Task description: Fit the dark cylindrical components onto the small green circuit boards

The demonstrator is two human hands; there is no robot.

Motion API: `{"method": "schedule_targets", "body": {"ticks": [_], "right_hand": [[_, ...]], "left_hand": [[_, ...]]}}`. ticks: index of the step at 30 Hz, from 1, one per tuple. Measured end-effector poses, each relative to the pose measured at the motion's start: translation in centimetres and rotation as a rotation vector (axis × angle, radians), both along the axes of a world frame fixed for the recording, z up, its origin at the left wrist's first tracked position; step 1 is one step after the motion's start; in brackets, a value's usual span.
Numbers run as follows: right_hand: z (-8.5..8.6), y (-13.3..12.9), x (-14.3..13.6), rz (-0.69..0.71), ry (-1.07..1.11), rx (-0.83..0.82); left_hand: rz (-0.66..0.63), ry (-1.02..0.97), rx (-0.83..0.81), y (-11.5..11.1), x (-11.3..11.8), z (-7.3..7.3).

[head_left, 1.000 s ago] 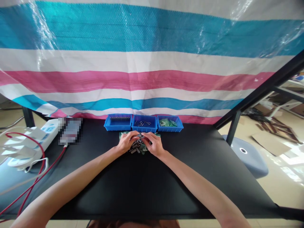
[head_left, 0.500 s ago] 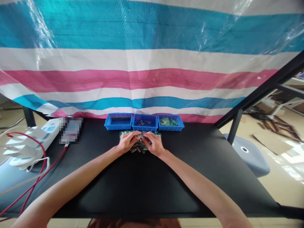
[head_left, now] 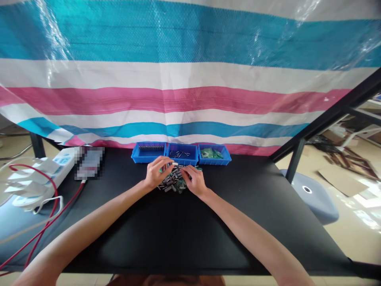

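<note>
A pile of small metal cylinders and pins (head_left: 169,183) lies on the black table, mixed with some green pieces. Over its left side, my left hand (head_left: 157,171) pinches a small light-coloured cylinder (head_left: 174,163) between thumb and forefinger. My right hand (head_left: 193,178) is at the pile's right side, its fingers closed and pointing into the parts; what they hold, if anything, is too small to make out. Just behind stand three blue bins: the left bin (head_left: 148,159) has a row of cylinders, the middle bin (head_left: 181,161) some thin pins, the right bin (head_left: 214,161) green packets.
A white power strip (head_left: 64,159) with plugs and a red cable (head_left: 67,202) lies on the left of the black table (head_left: 178,234). Beside it is a pixelated object (head_left: 90,163). A striped sheet (head_left: 178,75) hangs behind. A grey stool (head_left: 312,196) stands at the right.
My left hand has moved slightly left, away from my right hand, and a light cylinder now shows in its fingertips. More of the pile is uncovered. My right hand has barely moved.
</note>
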State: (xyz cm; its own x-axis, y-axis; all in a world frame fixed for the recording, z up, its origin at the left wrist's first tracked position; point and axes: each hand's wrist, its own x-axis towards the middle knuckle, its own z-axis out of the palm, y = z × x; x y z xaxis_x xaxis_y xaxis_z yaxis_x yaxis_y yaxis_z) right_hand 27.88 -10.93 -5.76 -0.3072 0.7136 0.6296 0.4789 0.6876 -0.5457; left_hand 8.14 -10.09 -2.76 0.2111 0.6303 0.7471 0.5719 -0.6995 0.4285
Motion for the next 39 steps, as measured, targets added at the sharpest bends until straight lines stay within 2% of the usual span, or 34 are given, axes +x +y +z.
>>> {"method": "schedule_targets", "body": {"ticks": [3,5,7,9,11,16,25,34,39], "right_hand": [[0.0,0.1,-0.1,-0.011,0.009,-0.014],[-0.1,0.1,-0.1,0.002,0.019,-0.017],[-0.2,0.2,-0.1,0.011,0.025,-0.02],[-0.3,0.2,-0.1,0.009,0.026,-0.019],[-0.3,0.2,-0.1,0.004,0.023,-0.015],[-0.4,0.2,-0.1,-0.003,0.006,-0.017],[-0.6,0.2,-0.1,0.009,-0.012,-0.03],[-0.3,0.1,-0.1,0.015,-0.025,-0.036],[-0.2,0.2,-0.1,0.018,-0.045,-0.039]], "left_hand": [[0.161,-0.057,-0.044,2.5,-1.6,2.8],[0.279,-0.072,-0.134,4.9,-3.0,4.3],[0.293,0.037,-0.274,7.2,-4.2,5.0],[0.254,0.191,-0.404,9.0,-5.2,4.9],[0.22,0.279,-0.466,10.1,-5.7,4.3],[0.117,0.38,-0.511,11.2,-5.6,2.9],[0.189,0.633,-0.443,11.7,-5.1,1.7],[0.26,0.902,-0.443,11.9,-4.6,2.3],[0.302,0.956,-0.461,12.2,-3.9,2.4]]}}
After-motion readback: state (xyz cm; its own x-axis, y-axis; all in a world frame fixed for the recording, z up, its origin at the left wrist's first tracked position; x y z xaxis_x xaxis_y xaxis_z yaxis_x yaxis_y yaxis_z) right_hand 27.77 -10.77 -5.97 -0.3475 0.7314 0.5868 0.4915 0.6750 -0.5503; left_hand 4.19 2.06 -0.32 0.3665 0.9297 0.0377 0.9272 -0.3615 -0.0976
